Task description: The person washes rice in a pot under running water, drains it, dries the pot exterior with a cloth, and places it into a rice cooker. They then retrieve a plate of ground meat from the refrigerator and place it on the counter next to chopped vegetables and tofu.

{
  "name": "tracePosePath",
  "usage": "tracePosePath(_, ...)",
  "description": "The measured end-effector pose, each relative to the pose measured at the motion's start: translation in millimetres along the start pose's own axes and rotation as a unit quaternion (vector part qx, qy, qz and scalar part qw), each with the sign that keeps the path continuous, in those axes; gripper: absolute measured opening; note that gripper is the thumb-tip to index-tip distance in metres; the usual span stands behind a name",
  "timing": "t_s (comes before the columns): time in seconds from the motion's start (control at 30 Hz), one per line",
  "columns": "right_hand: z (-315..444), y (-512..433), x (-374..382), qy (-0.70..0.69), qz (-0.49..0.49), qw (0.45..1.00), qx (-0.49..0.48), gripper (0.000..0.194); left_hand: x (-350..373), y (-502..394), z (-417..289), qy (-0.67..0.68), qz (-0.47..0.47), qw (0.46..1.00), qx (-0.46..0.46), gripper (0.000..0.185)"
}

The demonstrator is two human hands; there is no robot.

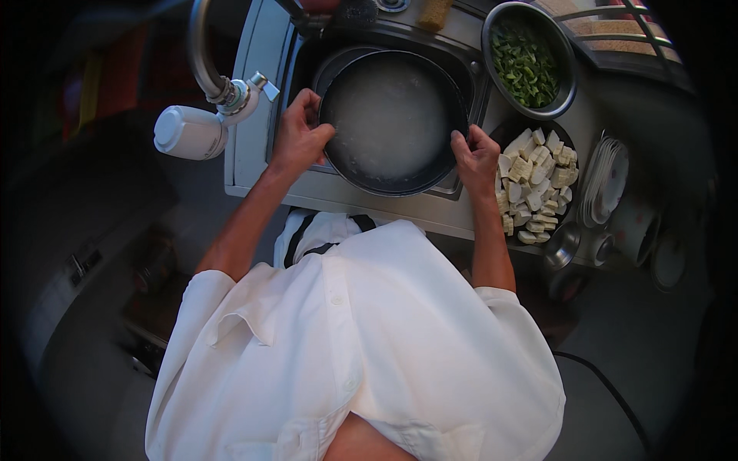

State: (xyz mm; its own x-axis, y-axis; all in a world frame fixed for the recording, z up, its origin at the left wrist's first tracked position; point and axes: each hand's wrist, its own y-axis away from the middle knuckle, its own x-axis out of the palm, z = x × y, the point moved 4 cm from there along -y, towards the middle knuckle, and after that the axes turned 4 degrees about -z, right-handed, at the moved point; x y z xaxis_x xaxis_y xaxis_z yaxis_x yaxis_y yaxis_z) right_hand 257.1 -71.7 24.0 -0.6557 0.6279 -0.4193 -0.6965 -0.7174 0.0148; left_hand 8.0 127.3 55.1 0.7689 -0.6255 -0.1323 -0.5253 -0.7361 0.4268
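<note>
A dark round pot [395, 187] with cloudy whitish liquid [392, 121] in it is held over the near part of the sink [473, 92]. My left hand [301, 135] grips its left rim, thumb on top. On the right side my right hand [477, 155] pinches the rim in the same way. Part of another round vessel's rim [331, 66] shows in the sink behind the pot. Close to my right wrist lies a dark plate with cut white chunks [536, 178]. Chopped green vegetables [524, 72] fill part of a steel bowl [565, 104] beyond it.
A faucet [204, 52] with a white filter unit [190, 132] arches at the left of the sink. A yellowish sponge [433, 14] sits at the back edge. Stacked plates [602, 181] and a small metal bowl [562, 246] stand at the right. A black cable [605, 383] runs low at right.
</note>
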Motion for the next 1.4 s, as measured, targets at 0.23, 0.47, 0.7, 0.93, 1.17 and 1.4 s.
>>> tracePosePath(0.23,7,-18,7,0.004,0.022,1.0,-0.006,0.041,-6,-7,1,-0.012,-0.037,0.999,-0.024,0.026)
tracePosePath(0.47,-7,-15,2,-0.012,0.009,0.999,0.041,0.041,0,-14,-1,-0.001,-0.004,0.999,-0.041,0.026)
tracePosePath(0.7,-3,-9,4,0.017,0.004,1.0,0.018,0.041,-3,-12,8,0.009,0.003,0.999,-0.047,0.024)
tracePosePath(0.93,6,-25,10,0.021,0.045,0.998,0.024,0.04,-9,-14,17,0.018,-0.015,0.998,-0.056,0.024)
tracePosePath(1.17,15,-26,10,0.013,0.028,0.999,0.019,0.038,-12,-11,19,0.035,-0.003,0.998,-0.051,0.025)
tracePosePath(1.4,16,-20,12,0.021,0.027,0.999,-0.006,0.037,-14,4,15,0.026,-0.011,0.999,-0.04,0.026)
